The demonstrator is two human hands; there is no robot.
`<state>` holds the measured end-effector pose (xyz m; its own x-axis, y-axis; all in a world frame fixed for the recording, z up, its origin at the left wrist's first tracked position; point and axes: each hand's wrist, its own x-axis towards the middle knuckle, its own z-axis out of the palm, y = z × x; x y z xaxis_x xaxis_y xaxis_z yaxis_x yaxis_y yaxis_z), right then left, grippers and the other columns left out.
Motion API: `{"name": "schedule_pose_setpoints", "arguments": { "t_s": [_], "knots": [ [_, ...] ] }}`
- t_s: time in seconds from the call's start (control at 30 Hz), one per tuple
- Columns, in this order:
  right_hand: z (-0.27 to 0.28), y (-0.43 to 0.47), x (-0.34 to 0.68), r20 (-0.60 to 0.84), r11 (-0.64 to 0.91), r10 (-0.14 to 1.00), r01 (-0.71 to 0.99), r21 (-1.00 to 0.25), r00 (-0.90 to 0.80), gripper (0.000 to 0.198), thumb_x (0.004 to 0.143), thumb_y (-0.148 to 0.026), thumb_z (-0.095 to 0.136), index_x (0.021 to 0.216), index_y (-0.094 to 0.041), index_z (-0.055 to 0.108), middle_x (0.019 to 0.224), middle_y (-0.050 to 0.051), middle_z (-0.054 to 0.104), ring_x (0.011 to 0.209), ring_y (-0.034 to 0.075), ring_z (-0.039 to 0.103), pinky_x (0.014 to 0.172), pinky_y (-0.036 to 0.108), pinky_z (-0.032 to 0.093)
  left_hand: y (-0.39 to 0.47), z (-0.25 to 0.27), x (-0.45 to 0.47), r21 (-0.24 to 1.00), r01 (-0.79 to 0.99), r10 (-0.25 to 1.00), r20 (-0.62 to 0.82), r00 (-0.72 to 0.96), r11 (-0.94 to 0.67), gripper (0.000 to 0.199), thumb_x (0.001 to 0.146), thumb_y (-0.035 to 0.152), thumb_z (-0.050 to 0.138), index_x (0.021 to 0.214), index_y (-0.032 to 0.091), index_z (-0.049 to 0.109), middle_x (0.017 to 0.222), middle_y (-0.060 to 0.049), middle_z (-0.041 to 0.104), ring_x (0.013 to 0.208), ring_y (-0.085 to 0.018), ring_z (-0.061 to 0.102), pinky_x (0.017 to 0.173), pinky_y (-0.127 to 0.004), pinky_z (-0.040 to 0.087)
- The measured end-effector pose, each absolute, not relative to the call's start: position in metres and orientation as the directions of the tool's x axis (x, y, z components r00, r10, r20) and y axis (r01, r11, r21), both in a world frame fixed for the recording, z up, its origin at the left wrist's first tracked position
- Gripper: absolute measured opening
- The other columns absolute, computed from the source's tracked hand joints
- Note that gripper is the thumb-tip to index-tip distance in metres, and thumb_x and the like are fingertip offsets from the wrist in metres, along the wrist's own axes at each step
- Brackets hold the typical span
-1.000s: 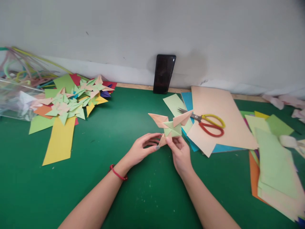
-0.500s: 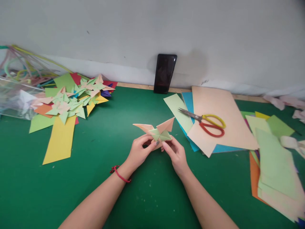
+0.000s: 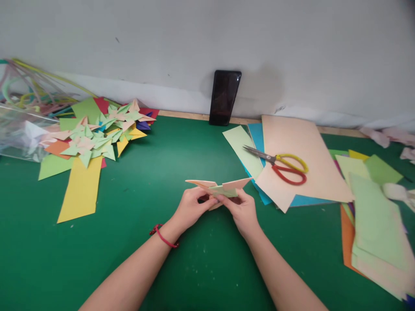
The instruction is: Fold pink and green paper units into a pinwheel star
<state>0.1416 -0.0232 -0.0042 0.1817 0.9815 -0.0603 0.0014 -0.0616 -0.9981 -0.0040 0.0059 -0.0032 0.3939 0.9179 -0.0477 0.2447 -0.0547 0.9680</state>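
Note:
A folded paper star [image 3: 229, 191] in pale green and peach is pinched between both hands above the green table. My left hand [image 3: 190, 208], with a red cord bracelet [image 3: 164, 238] on its wrist, is closed on the star's left and near side. My right hand [image 3: 241, 211] grips the right and near side, its thumb beside the left one. Two peach points stick out past the fingers, one to the left and one to the right. The star is tipped so it shows nearly edge-on, and its underside is hidden by my fingers.
Scissors [image 3: 275, 163] with yellow and red handles lie on peach sheets [image 3: 300, 134] at right. More coloured paper strips [image 3: 376, 224] lie farther right. Folded stars [image 3: 94, 140] are heaped at left beside a clear plastic bag [image 3: 19, 140]. A phone [image 3: 225, 98] leans on the wall.
The star has tilted from showing its crossed face to nearly edge-on. My right thumb has slid left across its near side, up against the left thumb.

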Motion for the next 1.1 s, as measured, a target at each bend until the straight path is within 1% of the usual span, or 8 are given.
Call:
{"name": "schedule_pose_setpoints", "arguments": {
  "t_s": [0.07, 0.2, 0.33, 0.63, 0.73, 0.83, 1.0, 1.1],
  "knots": [
    [-0.005, -0.023, 0.141, -0.077, -0.071, 0.975, -0.038, -0.997, 0.208, 0.014, 0.066, -0.032, 0.072, 0.075, -0.022, 0.07, 0.086, 0.004, 0.068, 0.084, 0.022, 0.062, 0.078, 0.038, 0.05, 0.006, -0.001, -0.004, 0.982, 0.187, 0.915, -0.092, 0.393, 0.018, 0.013, 0.075, 0.025, 0.061, 0.079, 0.014, 0.066, 0.072, -0.003, 0.066, 0.062, -0.013, 0.058, 0.059, -0.025, 0.047],
    [-0.01, -0.024, 0.143, -0.127, -0.097, 0.96, -0.127, -0.987, 0.249, 0.02, 0.066, -0.031, 0.072, 0.084, -0.021, 0.07, 0.089, 0.004, 0.069, 0.086, 0.022, 0.062, 0.082, 0.039, 0.048, 0.009, 0.005, -0.005, 0.983, 0.055, 0.886, -0.182, 0.426, 0.175, 0.018, 0.075, 0.027, 0.061, 0.088, 0.015, 0.064, 0.089, -0.006, 0.068, 0.08, -0.017, 0.063, 0.073, -0.03, 0.05],
    [-0.015, -0.024, 0.145, -0.148, -0.119, 0.958, -0.128, -0.985, 0.247, 0.024, 0.066, -0.032, 0.072, 0.086, -0.019, 0.069, 0.089, 0.005, 0.069, 0.085, 0.023, 0.062, 0.082, 0.041, 0.049, 0.012, 0.007, -0.005, 0.976, 0.04, 0.874, -0.211, 0.438, 0.216, 0.013, 0.076, 0.027, 0.061, 0.079, 0.014, 0.063, 0.082, -0.004, 0.069, 0.075, -0.015, 0.062, 0.071, -0.027, 0.048],
    [-0.01, -0.024, 0.142, -0.148, -0.127, 0.961, -0.103, -0.987, 0.235, 0.023, 0.066, -0.033, 0.071, 0.085, -0.019, 0.069, 0.086, 0.005, 0.07, 0.082, 0.023, 0.063, 0.079, 0.04, 0.05, 0.007, 0.001, -0.006, 0.975, 0.22, 0.923, -0.119, 0.367, 0.038, 0.022, 0.081, 0.032, 0.054, 0.069, 0.014, 0.057, 0.058, 0.002, 0.056, 0.05, -0.009, 0.046, 0.05, -0.02, 0.034],
    [-0.009, -0.023, 0.142, -0.166, -0.138, 0.959, -0.131, -0.982, 0.232, 0.024, 0.066, -0.032, 0.072, 0.085, -0.019, 0.069, 0.085, 0.005, 0.07, 0.083, 0.023, 0.063, 0.079, 0.039, 0.05, 0.005, 0.001, -0.004, 0.965, 0.262, 0.936, -0.072, 0.346, -0.023, 0.022, 0.083, 0.031, 0.052, 0.068, 0.015, 0.055, 0.057, 0.003, 0.053, 0.05, -0.008, 0.043, 0.049, -0.02, 0.031],
    [-0.008, -0.023, 0.141, -0.175, -0.143, 0.956, -0.15, -0.978, 0.234, 0.026, 0.066, -0.033, 0.072, 0.087, -0.018, 0.068, 0.087, 0.005, 0.07, 0.084, 0.024, 0.063, 0.08, 0.04, 0.05, 0.004, 0.003, -0.003, 0.964, 0.266, 0.931, -0.076, 0.356, -0.023, 0.023, 0.085, 0.032, 0.048, 0.071, 0.016, 0.053, 0.055, 0.004, 0.05, 0.049, -0.008, 0.04, 0.048, -0.019, 0.03],
    [-0.008, -0.024, 0.141, -0.166, -0.131, 0.956, -0.156, -0.979, 0.24, 0.026, 0.066, -0.033, 0.072, 0.088, -0.019, 0.068, 0.089, 0.005, 0.07, 0.086, 0.024, 0.064, 0.082, 0.039, 0.049, 0.003, 0.008, -0.002, 0.97, 0.24, 0.864, -0.101, 0.493, -0.024, 0.019, 0.086, 0.033, 0.047, 0.086, 0.016, 0.055, 0.062, 0.003, 0.051, 0.056, -0.01, 0.044, 0.054, -0.02, 0.034],
    [-0.009, -0.025, 0.14, -0.171, -0.134, 0.957, -0.169, -0.977, 0.233, 0.025, 0.066, -0.034, 0.072, 0.085, -0.019, 0.069, 0.086, 0.005, 0.07, 0.081, 0.023, 0.064, 0.076, 0.037, 0.051, 0.004, 0.009, -0.003, 0.94, 0.322, 0.86, -0.072, 0.504, -0.11, 0.026, 0.087, 0.032, 0.044, 0.072, 0.015, 0.055, 0.06, 0.003, 0.048, 0.055, -0.009, 0.04, 0.054, -0.02, 0.031]
  ]
}}
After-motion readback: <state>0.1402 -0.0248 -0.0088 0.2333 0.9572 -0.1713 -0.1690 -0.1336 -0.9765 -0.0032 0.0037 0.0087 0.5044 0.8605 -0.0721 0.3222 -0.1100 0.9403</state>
